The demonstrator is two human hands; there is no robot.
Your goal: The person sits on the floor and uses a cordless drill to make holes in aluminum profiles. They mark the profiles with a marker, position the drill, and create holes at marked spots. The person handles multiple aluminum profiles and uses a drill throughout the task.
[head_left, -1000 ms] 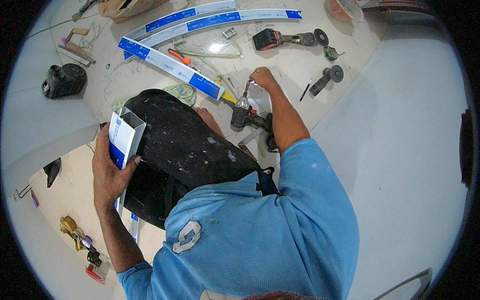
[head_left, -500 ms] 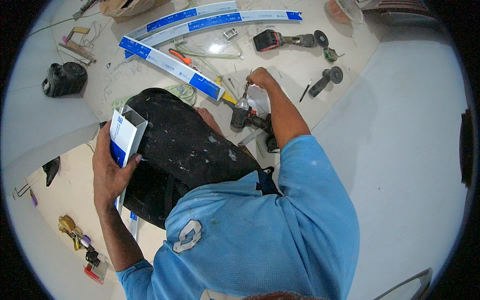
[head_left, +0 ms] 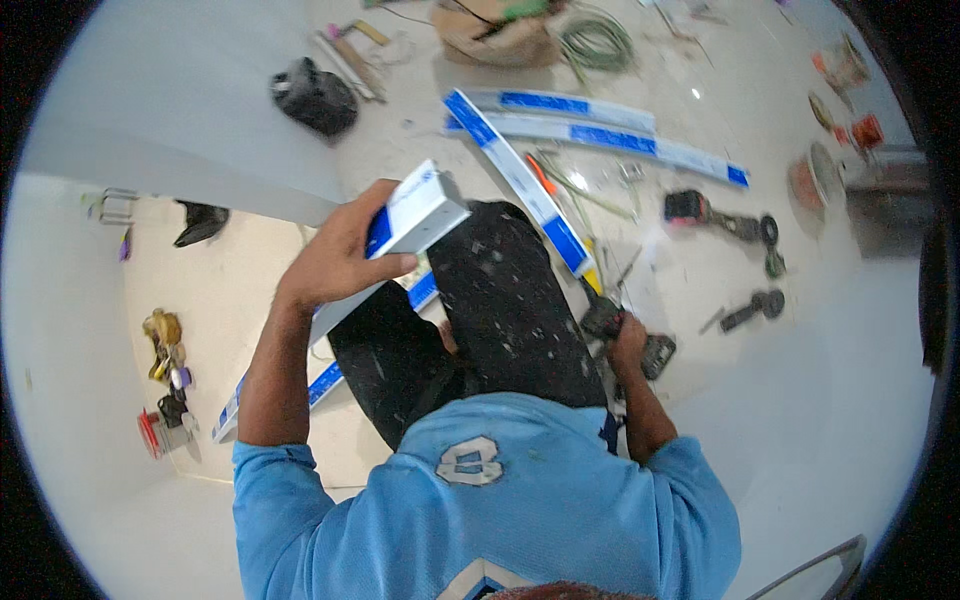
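My left hand (head_left: pixel 338 248) is closed round a long metal profile (head_left: pixel 428 212) wrapped in white and blue film. Its hollow-looking end points up beside my left knee, and the rest slants down toward the floor at the left. On my right, my right hand (head_left: pixel 628 342) is wrapped round the handle of a cordless drill (head_left: pixel 601 318), low by my right leg. The drill's battery shows beyond my fingers; its bit points away from me and is blurred. Close to the drill, a film-covered strip (head_left: pixel 525 185) lies slantwise on the floor.
Further film-covered strips (head_left: pixel 610 135) lie ahead. At the right are a cordless angle grinder (head_left: pixel 715 218), a second grinder (head_left: pixel 752 310) and a bucket (head_left: pixel 815 178). A sack (head_left: pixel 495 35), a coiled hose (head_left: pixel 597 42) and a black jug (head_left: pixel 315 97) stand farther off. A wall edge runs at the left.
My right hand has gone from the drill's bit end to its handle. My left hand has raised the profile and brought it forward. The view has shifted too.
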